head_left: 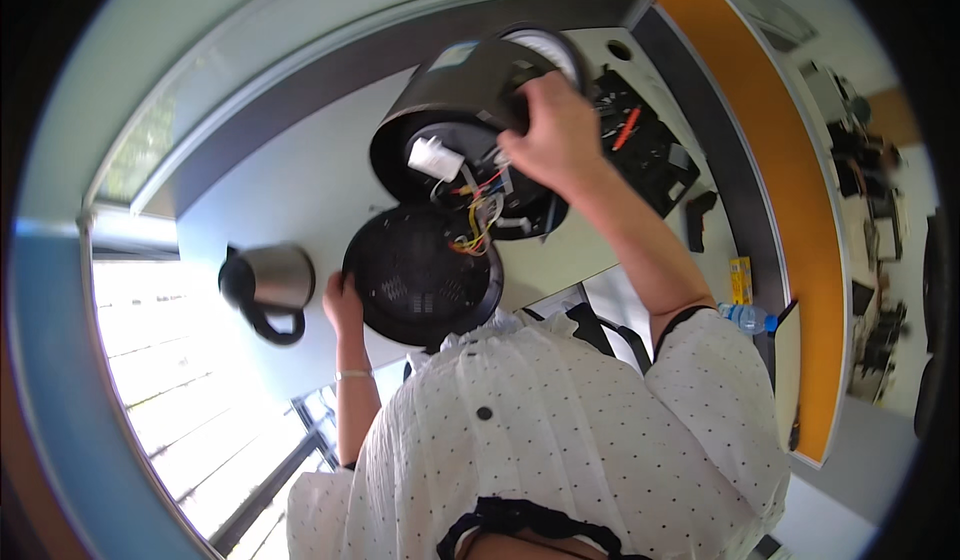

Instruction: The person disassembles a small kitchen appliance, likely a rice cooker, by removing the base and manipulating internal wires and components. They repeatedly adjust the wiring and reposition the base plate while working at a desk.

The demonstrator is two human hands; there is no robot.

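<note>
A dark cylindrical appliance [450, 85] lies tipped on its side on the table, its open underside turned toward me. Inside are a white block [434, 159] and several coloured wires [480, 222]. These wires run down to a round black base cover [415, 265] with vent slots, detached from the body. My left hand [343, 308] grips the cover's left rim. Higher up, my right hand [555, 135] is closed on the right side of the appliance body, thumb toward the open underside. What lies under its fingertips is partly hidden.
A metal kettle [280, 275] with a black handle stands at the left. On the right are a black tool case [650, 150] with a red-orange tool [627, 128], a dark pistol-shaped tool [699, 218], a yellow box [740, 280] and a water bottle [745, 318]. An orange-topped partition [770, 160] borders the table.
</note>
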